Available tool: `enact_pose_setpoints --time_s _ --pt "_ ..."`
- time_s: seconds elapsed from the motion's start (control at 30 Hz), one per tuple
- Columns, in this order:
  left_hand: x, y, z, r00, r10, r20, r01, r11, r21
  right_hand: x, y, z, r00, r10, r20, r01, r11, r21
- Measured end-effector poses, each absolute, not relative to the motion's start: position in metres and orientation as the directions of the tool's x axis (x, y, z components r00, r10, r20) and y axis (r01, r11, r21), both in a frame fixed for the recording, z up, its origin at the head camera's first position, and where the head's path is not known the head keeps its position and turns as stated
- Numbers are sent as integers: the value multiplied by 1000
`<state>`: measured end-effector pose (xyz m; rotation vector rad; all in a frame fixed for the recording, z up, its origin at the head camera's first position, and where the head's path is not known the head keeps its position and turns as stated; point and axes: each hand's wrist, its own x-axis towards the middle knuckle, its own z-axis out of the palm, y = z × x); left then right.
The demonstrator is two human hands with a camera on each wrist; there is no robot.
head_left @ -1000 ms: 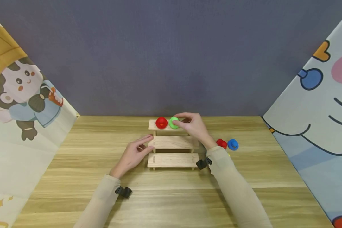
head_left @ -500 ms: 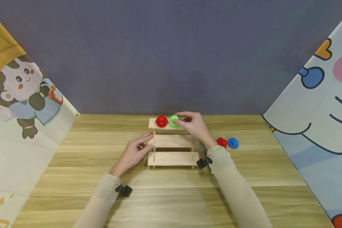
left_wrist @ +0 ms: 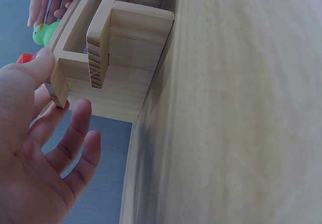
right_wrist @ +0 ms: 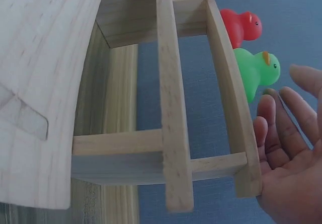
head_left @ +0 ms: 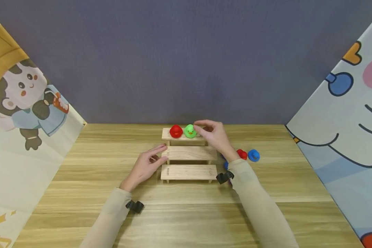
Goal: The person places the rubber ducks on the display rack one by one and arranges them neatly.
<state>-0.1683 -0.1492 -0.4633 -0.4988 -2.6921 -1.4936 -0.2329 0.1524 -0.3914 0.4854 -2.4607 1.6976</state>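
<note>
A wooden three-step stand [head_left: 189, 172] stands on the table. On its top step sit a red toy duck [head_left: 176, 131] and, to its right, a green toy duck [head_left: 190, 131], both facing the front in the head view. My right hand [head_left: 215, 136] is just right of the green duck, fingers parted from it and holding nothing; the right wrist view shows a gap between duck [right_wrist: 257, 73] and fingertips. My left hand [head_left: 145, 167] holds the left end of the middle step, thumb on one edge and fingertips against the other.
Right of the stand lie another red duck [head_left: 242, 154] and a blue duck [head_left: 254, 155]. A further blue thing [head_left: 226, 165] is partly hidden by the right wrist. A dark wall [head_left: 186, 62] closes off the back of the table.
My right hand has let go of the green duck and drawn slightly to the right, so the duck's face now shows. My left hand keeps its place on the stand.
</note>
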Motion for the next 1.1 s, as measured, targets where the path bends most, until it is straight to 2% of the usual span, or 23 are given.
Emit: enact_pose_setpoints --time_s 0.4,0.63,0.87,1.1 --pt "-170 -148 -465 -950 261 170 282 494 822 -228 173 -396 -929 -37 368 -364 269 -892" --pt "-171 -148 -466 -950 259 177 288 497 819 -221 190 -405 -939 45 340 -324 207 -923" --pt "-171 -149 -465 -947 263 186 297 493 818 -215 206 -415 -943 104 317 -288 221 -932" --pt "-170 -148 -465 -949 262 177 288 489 823 -210 225 -420 -962 99 254 -220 263 -939"
